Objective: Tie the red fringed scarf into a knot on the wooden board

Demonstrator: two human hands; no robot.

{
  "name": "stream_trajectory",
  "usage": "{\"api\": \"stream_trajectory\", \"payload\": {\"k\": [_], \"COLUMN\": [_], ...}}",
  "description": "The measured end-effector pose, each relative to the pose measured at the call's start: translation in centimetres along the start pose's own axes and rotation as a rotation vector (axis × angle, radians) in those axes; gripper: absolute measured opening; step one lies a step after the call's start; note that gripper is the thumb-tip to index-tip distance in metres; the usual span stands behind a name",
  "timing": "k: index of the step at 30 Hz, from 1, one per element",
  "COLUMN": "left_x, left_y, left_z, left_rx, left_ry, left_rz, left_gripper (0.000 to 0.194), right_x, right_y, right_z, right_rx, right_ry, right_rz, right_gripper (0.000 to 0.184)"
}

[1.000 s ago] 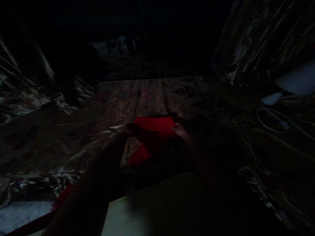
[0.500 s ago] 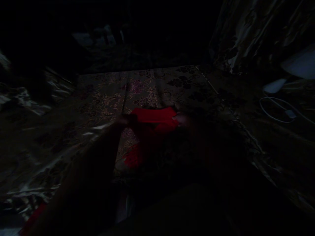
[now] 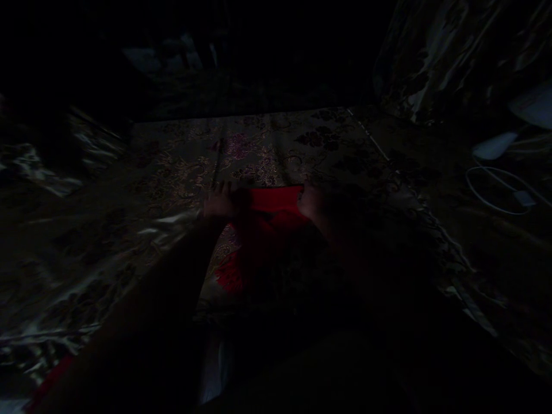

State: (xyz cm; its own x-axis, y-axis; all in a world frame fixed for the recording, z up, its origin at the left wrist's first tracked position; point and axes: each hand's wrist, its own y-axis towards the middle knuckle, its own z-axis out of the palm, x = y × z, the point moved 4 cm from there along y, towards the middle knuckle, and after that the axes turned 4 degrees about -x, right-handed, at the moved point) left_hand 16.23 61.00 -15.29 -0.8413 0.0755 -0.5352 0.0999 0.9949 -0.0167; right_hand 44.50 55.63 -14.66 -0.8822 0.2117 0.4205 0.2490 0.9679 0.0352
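Note:
A red cloth (image 3: 276, 198) with a fringed or lacy lower edge lies on a patterned, flowered cover. Its upper part is a straight band stretched between my hands, and the lower part falls in shadowed folds. At the band's left end rests my left hand (image 3: 219, 203), palm down, its fingers stretched out and slightly apart. My right hand (image 3: 311, 202) is at the band's right end, fingers bent around the corner. Deep shadow hides much of both hands and of the cloth's right side.
The flowered cover (image 3: 181, 144) spreads around the cloth, with crumpled folds at left. At right lie a white cable (image 3: 489, 208) with a small plug-like block (image 3: 524, 198) and a pale rounded object (image 3: 494, 146). More red fabric (image 3: 52, 379) shows at lower left.
The red band has come down flatter towards the cover. My left hand has gone from pinching its end to lying over it; my right hand has shifted slightly left over its corner.

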Motion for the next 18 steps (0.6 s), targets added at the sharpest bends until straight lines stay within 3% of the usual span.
{"api": "stream_trajectory", "payload": {"k": [2,4,6,9,14,18], "left_x": [-0.8,-0.7,0.2,1.1,0.4,-0.2], "left_y": [-1.1,-2.3,-3.4,-4.1,-4.3,-6.7], "left_z": [0.9,2.3,3.5,4.3,2.4,-0.5], "left_rx": [0.007,0.074,0.123,0.115,0.142,0.12], "left_ry": [0.24,0.418,0.433,0.383,0.422,0.468], "left_rz": [0.183,0.302,0.307,0.279,0.217,0.296], "left_gripper": [0.073,0.076,0.082,0.09,0.092,0.083], "right_x": [1.0,0.5,-0.7,-1.7,-0.1,1.9], "right_y": [-1.3,-2.3,-2.9,-3.0,-3.6,-7.1], "right_z": [1.0,2.9,4.4,4.9,2.2,-0.2], "right_rx": [-0.019,0.105,0.209,0.257,0.158,0.093], "right_ry": [-0.072,-0.129,-0.174,-0.205,-0.201,-0.14], "right_rz": [-0.18,-0.201,-0.138,-0.126,-0.172,-0.217], "right_gripper": [0.061,0.072,0.083,0.094,0.091,0.072]}}
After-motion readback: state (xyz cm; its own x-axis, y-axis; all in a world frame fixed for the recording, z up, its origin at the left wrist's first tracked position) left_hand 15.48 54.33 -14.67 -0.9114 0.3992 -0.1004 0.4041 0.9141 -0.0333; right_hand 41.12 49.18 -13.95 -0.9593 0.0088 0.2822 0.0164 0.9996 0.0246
